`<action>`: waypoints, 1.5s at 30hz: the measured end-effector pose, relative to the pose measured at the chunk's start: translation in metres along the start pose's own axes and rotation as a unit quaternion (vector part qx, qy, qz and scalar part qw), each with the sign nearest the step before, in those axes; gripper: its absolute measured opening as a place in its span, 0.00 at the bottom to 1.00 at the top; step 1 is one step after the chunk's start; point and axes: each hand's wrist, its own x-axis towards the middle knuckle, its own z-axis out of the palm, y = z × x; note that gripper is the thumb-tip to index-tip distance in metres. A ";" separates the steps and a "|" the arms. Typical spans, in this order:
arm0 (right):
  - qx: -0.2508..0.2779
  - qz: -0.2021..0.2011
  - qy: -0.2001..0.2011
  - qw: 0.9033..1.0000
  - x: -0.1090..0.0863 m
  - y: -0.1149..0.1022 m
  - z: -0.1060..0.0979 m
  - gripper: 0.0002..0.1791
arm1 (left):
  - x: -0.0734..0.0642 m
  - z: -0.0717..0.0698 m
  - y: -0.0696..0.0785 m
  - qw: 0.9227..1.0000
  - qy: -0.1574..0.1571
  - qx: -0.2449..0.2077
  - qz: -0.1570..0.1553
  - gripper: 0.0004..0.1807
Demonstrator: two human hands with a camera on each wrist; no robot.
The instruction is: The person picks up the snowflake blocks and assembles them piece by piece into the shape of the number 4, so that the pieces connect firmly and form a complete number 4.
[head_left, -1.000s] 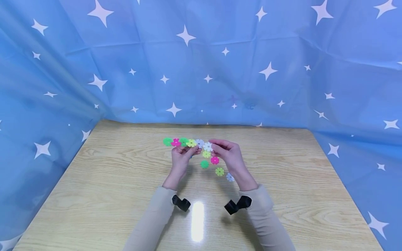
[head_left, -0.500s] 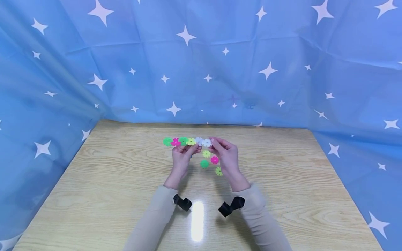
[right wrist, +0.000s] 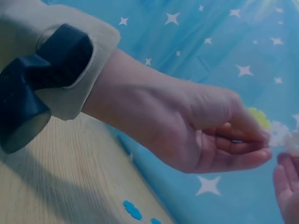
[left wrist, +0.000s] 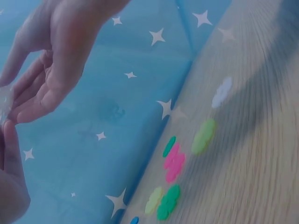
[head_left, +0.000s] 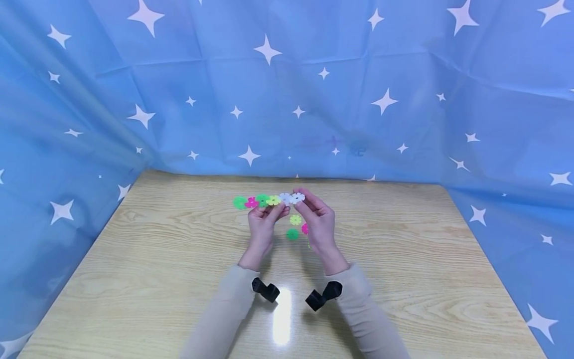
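A row of notched snowflake discs is raised above the table in the head view: green [head_left: 239, 202], pink [head_left: 251, 202], green [head_left: 262, 200], yellow [head_left: 273, 200] and white [head_left: 284, 198]. My left hand [head_left: 261, 230] pinches this row near the yellow and white discs. At its right end another white snowflake disc [head_left: 298, 198] overlaps the row's white one. My right hand [head_left: 321, 229] pinches that end disc between thumb and fingers. The right wrist view shows the left hand's fingertips meeting beside the white discs.
Loose discs lie on the wooden table [head_left: 426, 259] below the hands: yellow [head_left: 295, 220], green [head_left: 293, 234], pink [head_left: 305, 228], yellow-green [left wrist: 204, 136], white [left wrist: 222, 92] and blue [right wrist: 132, 210]. Behind the table hangs a blue star-patterned curtain [head_left: 202, 99].
My right hand has shifted left, covering more of the loose discs. The end white disc has risen level with the row. My left hand has moved slightly right, still pinching the row.
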 end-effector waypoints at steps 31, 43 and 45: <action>-0.159 0.044 -0.002 0.986 0.000 0.003 -0.054 0.19 | 0.006 -0.004 0.004 0.999 0.035 0.002 0.013 0.11; -0.395 0.119 -0.058 0.909 -0.015 -0.002 -0.108 0.17 | 0.007 -0.012 0.005 0.999 0.041 0.007 0.007 0.14; -0.420 0.128 -0.069 0.896 -0.018 -0.002 -0.114 0.17 | 0.008 -0.013 0.005 0.999 0.038 0.013 0.007 0.13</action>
